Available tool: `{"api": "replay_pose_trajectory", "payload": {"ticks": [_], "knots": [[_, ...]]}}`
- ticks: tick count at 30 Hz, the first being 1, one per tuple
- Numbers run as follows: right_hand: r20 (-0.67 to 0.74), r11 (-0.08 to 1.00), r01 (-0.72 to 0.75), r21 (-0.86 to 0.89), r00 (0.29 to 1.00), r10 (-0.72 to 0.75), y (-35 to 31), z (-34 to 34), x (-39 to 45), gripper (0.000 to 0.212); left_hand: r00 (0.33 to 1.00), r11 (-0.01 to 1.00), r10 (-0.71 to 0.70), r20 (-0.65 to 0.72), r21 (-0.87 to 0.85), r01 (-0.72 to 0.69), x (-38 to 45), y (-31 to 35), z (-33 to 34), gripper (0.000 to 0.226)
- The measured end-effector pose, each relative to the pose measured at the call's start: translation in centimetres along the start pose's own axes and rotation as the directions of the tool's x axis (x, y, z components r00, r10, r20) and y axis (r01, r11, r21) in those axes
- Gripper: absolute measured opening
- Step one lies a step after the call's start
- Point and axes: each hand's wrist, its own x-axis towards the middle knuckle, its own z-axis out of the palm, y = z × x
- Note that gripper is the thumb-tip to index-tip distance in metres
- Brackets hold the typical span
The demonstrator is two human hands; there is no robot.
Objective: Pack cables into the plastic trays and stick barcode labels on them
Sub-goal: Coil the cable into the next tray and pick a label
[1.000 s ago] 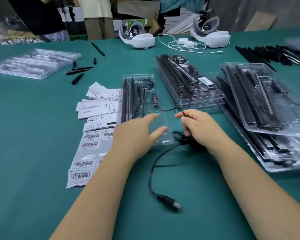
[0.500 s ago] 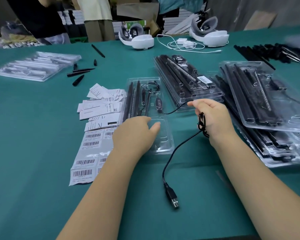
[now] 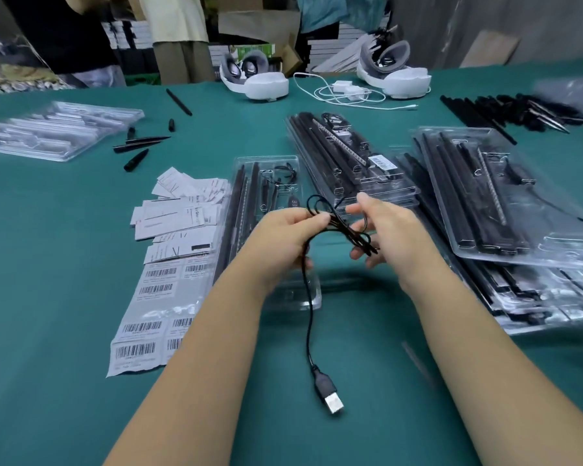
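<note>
A thin black USB cable [image 3: 309, 317] hangs from both hands above an open clear plastic tray [image 3: 266, 169] that holds black strips. My left hand [image 3: 283, 237] pinches a small bundle of cable loops at its top. My right hand [image 3: 384, 230] has its fingers round the other side of the bundle. The silver USB plug [image 3: 330, 398] dangles near the green table. Sheets of barcode labels [image 3: 152, 314] lie left of the tray.
Packed trays [image 3: 357, 169] are stacked behind, and a larger pile [image 3: 519, 210] lies to the right. Empty trays [image 3: 54, 129] sit far left, with black pen-like parts [image 3: 138, 146] nearby. White headsets [image 3: 260, 79] and a white charger cable [image 3: 344, 90] lie at the back; people stand beyond.
My left hand left the tray and rose to take the cable bundle. My right hand moved left to meet it. The cable's loose end lifted, so the plug now hangs.
</note>
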Motion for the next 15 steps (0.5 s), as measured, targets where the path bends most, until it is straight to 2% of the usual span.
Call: {"api": "replay_pose_trajectory", "payload": {"ticks": [2,3,5,7,9,12,14,15], "knots": [[-0.046,0.999,0.015,-0.044,0.999,-0.017,0.04,0.04,0.05,0.017,0.998,0.988,-0.043,-0.05,-0.153,0.035,0.23,-0.21,-0.3,0.023],[-0.058,0.999,0.033,-0.005,0.998,-0.033,0.12,0.05,0.05,0.021,0.997,0.98,-0.06,-0.051,-0.192,0.049,0.31,-0.28,-0.39,0.02],[-0.033,0.982,0.08,0.168,0.997,-0.075,0.16,-0.03,-0.11,0.033,0.996,0.973,-0.084,-0.028,-0.217,0.076,0.42,-0.33,-0.53,0.025],[0.056,0.919,0.111,0.377,0.988,-0.143,0.1,-0.26,-0.24,0.043,0.996,0.977,-0.085,-0.014,-0.197,0.081,0.54,-0.29,-0.56,0.034],[0.161,0.865,0.109,0.49,0.964,-0.213,0.06,-0.35,-0.31,0.05,0.996,0.982,-0.086,-0.021,-0.171,0.082,0.56,-0.16,-0.38,0.036],[0.166,0.881,0.173,0.44,0.949,-0.269,0.39,-0.02,-0.2,0.045,0.994,0.989,-0.095,-0.055,-0.115,0.088,0.35,-0.06,0.05,0.025],[0.102,0.893,0.215,0.396,0.956,-0.275,0.52,0.09,-0.1,0.037,0.986,0.999,-0.049,-0.16,-0.021,0.046,0.39,-0.2,0.31,0.026],[0.083,0.897,0.223,0.381,0.958,-0.274,0.55,0.03,-0.03,0.034,0.972,0.999,0.008,-0.234,0.05,0.004,0.37,-0.35,0.36,0.035]]}}
